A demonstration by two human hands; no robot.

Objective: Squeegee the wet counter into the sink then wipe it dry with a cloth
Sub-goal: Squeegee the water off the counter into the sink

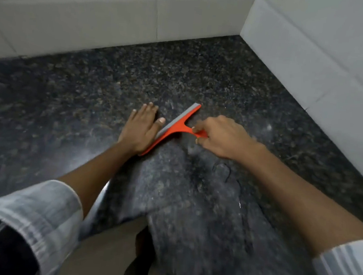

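An orange squeegee (174, 129) with a grey rubber blade lies blade-down on the dark speckled granite counter (203, 78), its blade running diagonally from lower left to upper right. My right hand (220, 138) is closed around its short orange handle. My left hand (141, 129) rests flat on the counter with fingers spread, its thumb side touching the left part of the blade. A wet sheen and streaks of water (221, 173) show on the counter near me. No sink or cloth is in view.
White tiled walls (98, 20) rise behind the counter and along the right side (325, 62), meeting in a corner at the back right. The counter's front edge (103, 196) and brown floor below show at the bottom middle.
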